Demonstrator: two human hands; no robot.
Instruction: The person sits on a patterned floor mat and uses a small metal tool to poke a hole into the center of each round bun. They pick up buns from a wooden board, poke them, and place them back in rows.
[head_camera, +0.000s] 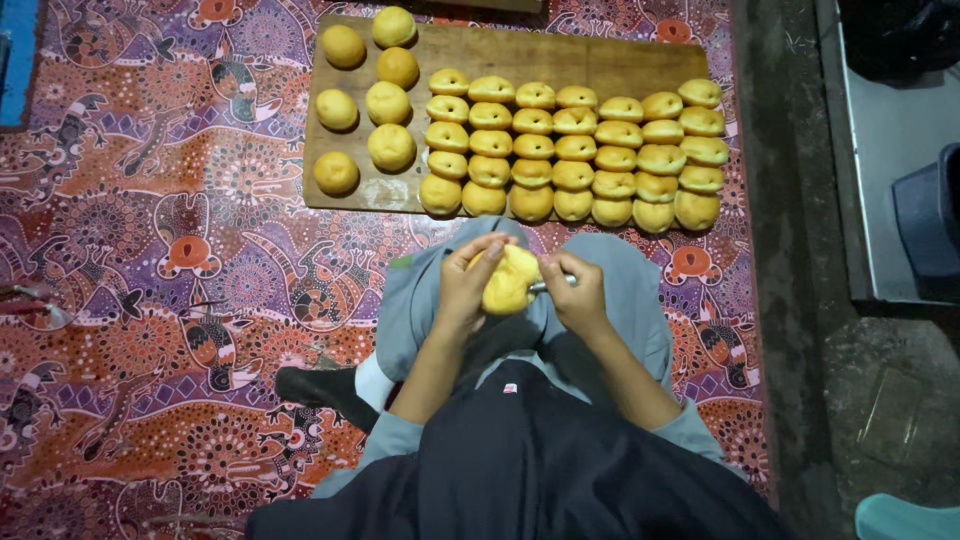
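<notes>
Clearly soft and light, the bun (510, 280) dents easily; hold it cupped around its sides. Left hand (465, 285) fingers curl around it, while right hand (578, 295) fingers pinch a thin metal tool (552, 283).

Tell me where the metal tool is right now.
In the head view, the metal tool is in the right hand, its tip at the yellow bun that the left hand holds over the lap, just below the wooden board.

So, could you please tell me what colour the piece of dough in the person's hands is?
The dough piece is pale yellow, seen best in the head view.
</notes>
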